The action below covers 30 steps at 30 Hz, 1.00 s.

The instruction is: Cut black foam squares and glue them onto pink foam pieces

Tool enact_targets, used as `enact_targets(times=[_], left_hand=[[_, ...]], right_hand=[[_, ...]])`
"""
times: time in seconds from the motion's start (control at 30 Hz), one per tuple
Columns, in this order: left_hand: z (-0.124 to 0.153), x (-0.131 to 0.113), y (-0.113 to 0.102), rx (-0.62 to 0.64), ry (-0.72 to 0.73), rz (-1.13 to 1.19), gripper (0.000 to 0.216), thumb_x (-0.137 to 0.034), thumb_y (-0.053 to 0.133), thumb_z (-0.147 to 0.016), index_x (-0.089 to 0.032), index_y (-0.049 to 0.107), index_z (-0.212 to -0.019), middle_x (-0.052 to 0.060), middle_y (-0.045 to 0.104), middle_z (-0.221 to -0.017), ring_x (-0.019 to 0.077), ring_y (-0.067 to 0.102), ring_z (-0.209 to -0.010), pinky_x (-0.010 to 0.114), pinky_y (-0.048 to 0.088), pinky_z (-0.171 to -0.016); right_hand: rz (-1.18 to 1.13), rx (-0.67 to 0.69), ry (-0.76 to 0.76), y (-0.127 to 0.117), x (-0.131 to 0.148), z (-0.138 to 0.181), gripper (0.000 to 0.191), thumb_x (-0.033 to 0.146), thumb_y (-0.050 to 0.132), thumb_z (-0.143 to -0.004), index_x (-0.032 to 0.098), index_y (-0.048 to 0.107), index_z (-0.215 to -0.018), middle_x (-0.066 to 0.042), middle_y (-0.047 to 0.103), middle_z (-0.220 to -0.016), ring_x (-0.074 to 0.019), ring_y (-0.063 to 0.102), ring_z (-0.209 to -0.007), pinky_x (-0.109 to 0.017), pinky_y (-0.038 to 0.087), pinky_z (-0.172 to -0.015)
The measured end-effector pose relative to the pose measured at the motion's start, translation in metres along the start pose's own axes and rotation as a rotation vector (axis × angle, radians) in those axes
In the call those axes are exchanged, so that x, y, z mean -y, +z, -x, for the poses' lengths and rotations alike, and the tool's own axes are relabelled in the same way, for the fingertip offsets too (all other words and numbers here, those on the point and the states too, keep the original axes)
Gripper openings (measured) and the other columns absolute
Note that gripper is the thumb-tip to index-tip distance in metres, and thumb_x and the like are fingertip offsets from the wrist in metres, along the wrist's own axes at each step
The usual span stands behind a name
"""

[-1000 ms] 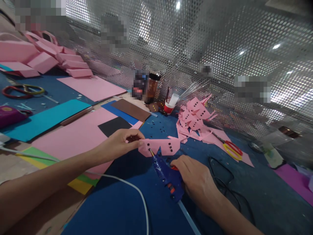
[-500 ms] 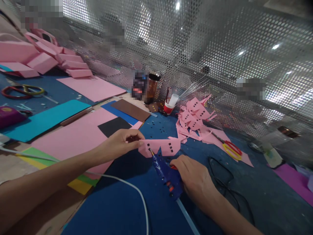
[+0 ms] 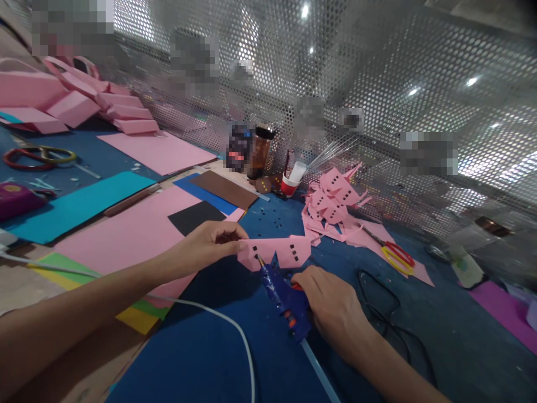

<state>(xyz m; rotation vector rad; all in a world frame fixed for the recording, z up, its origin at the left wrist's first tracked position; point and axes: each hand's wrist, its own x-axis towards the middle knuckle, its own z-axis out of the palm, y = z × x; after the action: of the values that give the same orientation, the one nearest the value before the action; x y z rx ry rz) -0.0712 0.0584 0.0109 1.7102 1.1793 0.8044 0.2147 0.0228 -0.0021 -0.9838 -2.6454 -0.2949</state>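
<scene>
Between the thumb and fingers of my left hand (image 3: pixel 218 239) is the left end of a pink paper cutout (image 3: pixel 287 254), notched at its lower edge and carrying several small black squares. My right hand (image 3: pixel 333 296) is wrapped round a blue hot glue gun (image 3: pixel 285 299) with a red trigger. Its nozzle points up and left, at the cutout's left half near the black squares; whether it touches the paper I cannot tell. A clear glue stick (image 3: pixel 319 370) sticks out of the gun's back end.
Several similar pink cutouts (image 3: pixel 333 198) lie piled beyond, beside red-and-yellow scissors (image 3: pixel 396 257). A red-and-white cup (image 3: pixel 290 183) and a brown jar (image 3: pixel 262 152) stand near the perforated metal wall (image 3: pixel 377 73). A white cable (image 3: pixel 226 319) crosses the blue surface; a black cord (image 3: pixel 390 322) lies right.
Almost nothing differs. The glue gun's body has shifted very slightly left, while its nozzle stays at the cutout's left half. Both hands keep their hold.
</scene>
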Motion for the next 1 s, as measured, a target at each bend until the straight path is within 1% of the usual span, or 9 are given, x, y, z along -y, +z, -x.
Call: enact_targets(times=[0.23, 0.43, 0.63, 0.9, 1.0], left_hand=[[0.0006, -0.0008, -0.0003, 0.025, 0.008, 0.030, 0.019, -0.035, 0.058, -0.087, -0.019, 0.067, -0.086, 0.001, 0.070, -0.080, 0.0180, 0.064, -0.079, 0.028, 0.047, -0.074], [-0.0004, 0.0029, -0.0009, 0.002, 0.013, 0.045, 0.020, -0.037, 0.059, -0.087, -0.018, 0.066, -0.086, 0.001, 0.069, -0.081, 0.0177, 0.063, -0.079, 0.029, 0.047, -0.075], [-0.0013, 0.0022, -0.0013, -0.011, 0.006, 0.055, 0.018, -0.034, 0.058, -0.086, -0.018, 0.066, -0.084, 0.001, 0.069, -0.081, 0.0175, 0.062, -0.079, 0.029, 0.047, -0.075], [-0.0010, -0.0002, -0.0008, -0.015, 0.004, 0.055, 0.019, -0.036, 0.058, -0.085, -0.019, 0.066, -0.084, 0.002, 0.069, -0.080, 0.0182, 0.063, -0.079, 0.030, 0.048, -0.076], [-0.0001, -0.0016, -0.0005, -0.008, 0.004, 0.051, 0.019, -0.036, 0.058, -0.085, -0.018, 0.066, -0.084, 0.001, 0.069, -0.080, 0.0179, 0.063, -0.078, 0.029, 0.048, -0.075]], right_hand=[[0.003, -0.017, 0.007, 0.0012, -0.0019, 0.0005, 0.014, 0.010, 0.053, -0.088, 0.019, 0.059, -0.098, -0.003, 0.059, -0.081, -0.0183, 0.058, -0.072, -0.030, 0.044, -0.063], [-0.023, -0.013, 0.011, -0.0029, -0.0015, -0.0003, 0.022, 0.007, 0.056, -0.084, 0.017, 0.058, -0.103, -0.004, 0.059, -0.084, -0.0182, 0.058, -0.075, -0.029, 0.045, -0.064], [-0.023, -0.029, -0.010, -0.0034, -0.0002, -0.0010, 0.015, 0.009, 0.052, -0.088, 0.017, 0.059, -0.098, -0.003, 0.059, -0.081, -0.0168, 0.057, -0.072, -0.028, 0.045, -0.064], [-0.027, -0.010, 0.017, -0.0002, -0.0019, 0.0006, 0.017, 0.009, 0.053, -0.087, 0.018, 0.059, -0.100, -0.003, 0.060, -0.083, -0.0172, 0.058, -0.073, -0.028, 0.045, -0.065], [-0.023, -0.010, 0.022, 0.0007, -0.0018, 0.0008, 0.015, 0.010, 0.052, -0.089, 0.018, 0.059, -0.100, -0.003, 0.060, -0.083, -0.0171, 0.057, -0.072, -0.028, 0.044, -0.063]])
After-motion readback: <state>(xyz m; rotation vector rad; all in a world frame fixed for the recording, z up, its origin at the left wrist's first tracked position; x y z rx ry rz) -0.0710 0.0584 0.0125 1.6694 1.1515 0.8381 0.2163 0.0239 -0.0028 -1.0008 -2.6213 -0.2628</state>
